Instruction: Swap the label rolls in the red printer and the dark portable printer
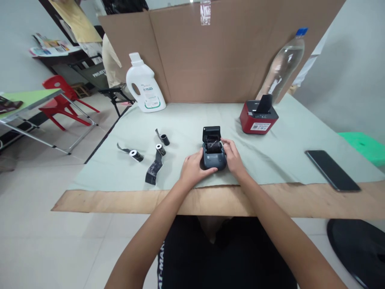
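Observation:
A small dark portable printer (214,159) lies on the pale cloth near the table's front edge. Its lid stands raised, and a black roll is visible in the compartment. My left hand (194,167) grips its left side, thumb along the front. My right hand (233,157) holds its right side, with fingertips by the lid hinge. To the left lie three small rolls of black paper: one on its side (136,155), one with a long printed strip unrolled toward the front (160,149), and one farther back (164,139).
A red and black box-shaped device (259,117) stands back right, before a clear bottle with a blue cap (284,66). A white jug (146,86) is back left, against a cardboard screen (210,56). A black phone (332,170) lies at the right front edge. People stand behind, left.

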Available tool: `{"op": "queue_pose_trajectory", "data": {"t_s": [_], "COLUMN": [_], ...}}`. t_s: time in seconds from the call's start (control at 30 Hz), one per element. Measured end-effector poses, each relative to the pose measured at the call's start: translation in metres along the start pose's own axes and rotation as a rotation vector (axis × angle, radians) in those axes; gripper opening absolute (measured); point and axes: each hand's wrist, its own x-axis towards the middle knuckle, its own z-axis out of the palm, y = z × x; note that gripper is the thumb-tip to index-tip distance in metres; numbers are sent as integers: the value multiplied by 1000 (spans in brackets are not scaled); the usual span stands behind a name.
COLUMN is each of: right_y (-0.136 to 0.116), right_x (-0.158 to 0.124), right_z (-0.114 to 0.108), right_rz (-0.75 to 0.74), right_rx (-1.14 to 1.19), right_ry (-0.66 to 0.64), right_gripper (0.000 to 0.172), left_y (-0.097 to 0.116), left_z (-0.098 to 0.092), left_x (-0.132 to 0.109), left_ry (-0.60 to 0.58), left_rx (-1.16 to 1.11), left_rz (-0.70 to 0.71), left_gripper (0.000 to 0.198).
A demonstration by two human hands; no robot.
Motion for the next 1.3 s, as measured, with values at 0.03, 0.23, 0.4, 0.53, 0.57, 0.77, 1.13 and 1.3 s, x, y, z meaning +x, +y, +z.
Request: {"op": "queue_pose_trajectory", "data": {"t_s": [0.03,0.23,0.4,0.53,0.57,0.77,1.13,1.3], "right_y": [1,-6,-22,-28,-28,-35,-26,-33], "right_x": [0,-3,-11,-10,-6,46,93,90], "right_z": [-1,-3,-7,-11,-12,-16,3,7], "right_rz": [11,-11,-109,-117,-102,-155,-97,-116], "right_rx": [1,36,29,4,-20,-636,-976,-1040], "right_ry": [1,8,58,11,-15,-241,-459,-470], "right_gripper": [48,48,38,30,30,14,36,34], "left_y": [0,0,0,0,-1,-2,4,6], "left_z": [0,0,0,-1,-1,1,-8,-11], "left_x": [0,0,0,1,1,1,1,0], "left_ry": [1,-8,-2,-19,-21,12,-10,-20], "left_rx": [2,-11,-22,-33,-35,-29,-87,-77], "left_rz": [0,-5,-2,-15,-15,5,-5,-21], "left_gripper": [101,101,101,102,102,101,89,91]}}
